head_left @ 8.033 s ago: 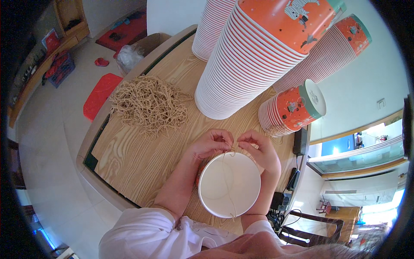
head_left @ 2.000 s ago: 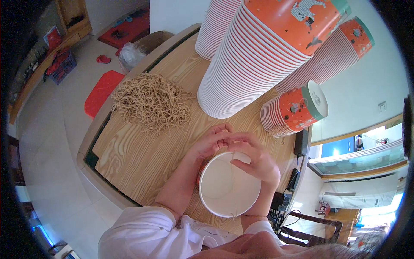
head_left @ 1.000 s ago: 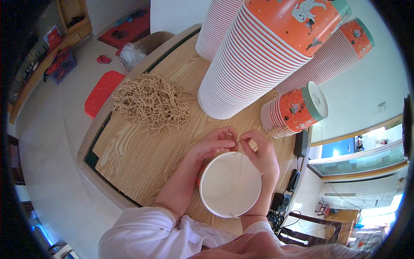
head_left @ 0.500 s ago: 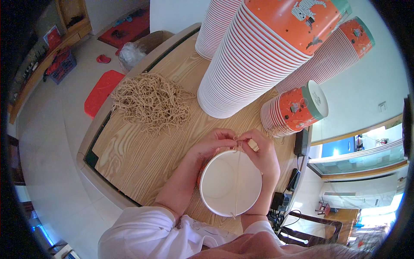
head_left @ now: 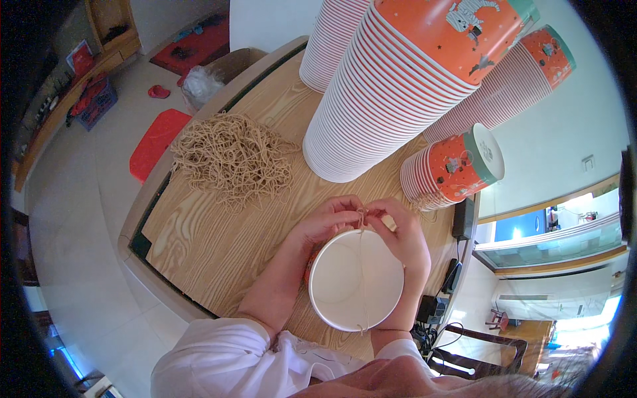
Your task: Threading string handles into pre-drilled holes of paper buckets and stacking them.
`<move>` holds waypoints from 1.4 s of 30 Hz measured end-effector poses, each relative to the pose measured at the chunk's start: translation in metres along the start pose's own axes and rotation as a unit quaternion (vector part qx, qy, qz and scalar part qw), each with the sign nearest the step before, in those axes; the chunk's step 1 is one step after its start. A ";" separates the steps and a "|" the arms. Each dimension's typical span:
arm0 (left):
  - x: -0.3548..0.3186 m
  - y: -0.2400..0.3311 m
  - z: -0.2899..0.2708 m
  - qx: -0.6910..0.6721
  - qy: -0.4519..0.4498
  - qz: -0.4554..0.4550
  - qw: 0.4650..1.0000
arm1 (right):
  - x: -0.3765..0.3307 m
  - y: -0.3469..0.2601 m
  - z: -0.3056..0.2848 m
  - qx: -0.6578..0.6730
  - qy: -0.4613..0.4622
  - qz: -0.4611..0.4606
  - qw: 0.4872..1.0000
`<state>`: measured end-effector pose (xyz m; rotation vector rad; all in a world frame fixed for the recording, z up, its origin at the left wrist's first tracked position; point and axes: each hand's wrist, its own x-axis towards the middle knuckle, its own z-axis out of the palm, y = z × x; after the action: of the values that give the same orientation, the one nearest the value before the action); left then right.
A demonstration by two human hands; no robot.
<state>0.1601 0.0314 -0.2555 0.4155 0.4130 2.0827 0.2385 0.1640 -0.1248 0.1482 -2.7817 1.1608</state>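
Note:
A white-lined paper bucket with an orange outside stands mouth up in front of me on the wood-grain table. A thin tan cord runs across its mouth from the near rim to the far rim. Just beyond the far rim, my left hand and my right hand meet, fingertips pinching the cord's end there. The exact form of the cord between the fingers is too small to make out. Left of the hands lies a tangled heap of tan cords.
Beyond the hands rises a tall stack of nested orange buckets, with more stacks behind it. A shorter upside-down stack stands to the right. Black power adapters with cables lie along the right edge. A red stool is left of the table.
The fingertips have shifted slightly left while keeping their pinch on the cord. The bucket stays practically where it was.

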 end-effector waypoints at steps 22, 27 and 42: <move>-0.001 0.006 0.006 0.127 -0.010 0.002 0.992 | -0.001 0.007 0.001 -0.015 0.022 0.019 0.999; -0.001 0.007 0.010 0.150 0.006 -0.010 0.989 | -0.001 0.007 0.001 -0.002 0.047 0.045 0.998; -0.001 0.010 0.012 0.142 0.001 -0.013 0.990 | 0.000 0.006 0.001 -0.016 0.025 0.035 0.999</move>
<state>0.1591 0.0270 -0.2405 0.5733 0.7171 2.0039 0.2375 0.1670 -0.1295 0.0178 -2.7817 1.1179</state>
